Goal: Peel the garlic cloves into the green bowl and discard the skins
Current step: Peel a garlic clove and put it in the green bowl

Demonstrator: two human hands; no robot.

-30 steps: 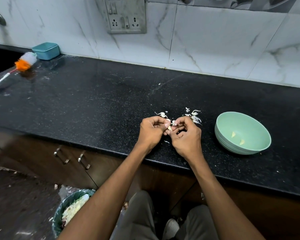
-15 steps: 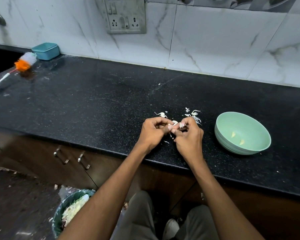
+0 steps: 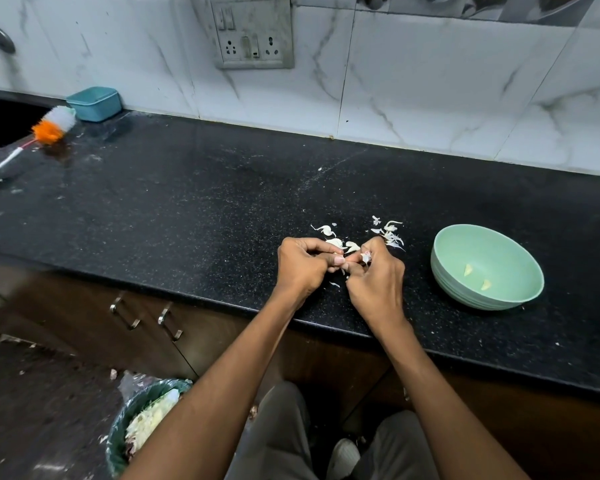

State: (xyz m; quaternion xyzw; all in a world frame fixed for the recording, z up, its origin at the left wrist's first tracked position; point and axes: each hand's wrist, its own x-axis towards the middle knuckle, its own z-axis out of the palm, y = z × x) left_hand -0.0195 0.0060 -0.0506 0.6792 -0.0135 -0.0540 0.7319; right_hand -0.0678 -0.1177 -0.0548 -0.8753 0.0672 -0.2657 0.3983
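My left hand (image 3: 303,268) and my right hand (image 3: 374,275) meet fingertip to fingertip over the black counter (image 3: 187,209), both pinching one small garlic clove (image 3: 365,257) with pale skin on it. Most of the clove is hidden by my fingers. Loose white garlic skins (image 3: 388,233) lie scattered on the counter just behind my hands. The green bowl (image 3: 465,271) stands to the right of my right hand, with two peeled cloves (image 3: 477,277) inside it.
A bin (image 3: 118,441) lined with a bag and holding scraps stands on the floor at lower left. A teal box (image 3: 96,102) and an orange-and-white brush (image 3: 45,128) sit at the counter's far left by the sink. Cabinet handles (image 3: 146,317) lie below the counter edge.
My hands have stayed in the same spot. The fingers have shifted slightly around the clove, and a bit of pale skin now shows at my right fingertips.
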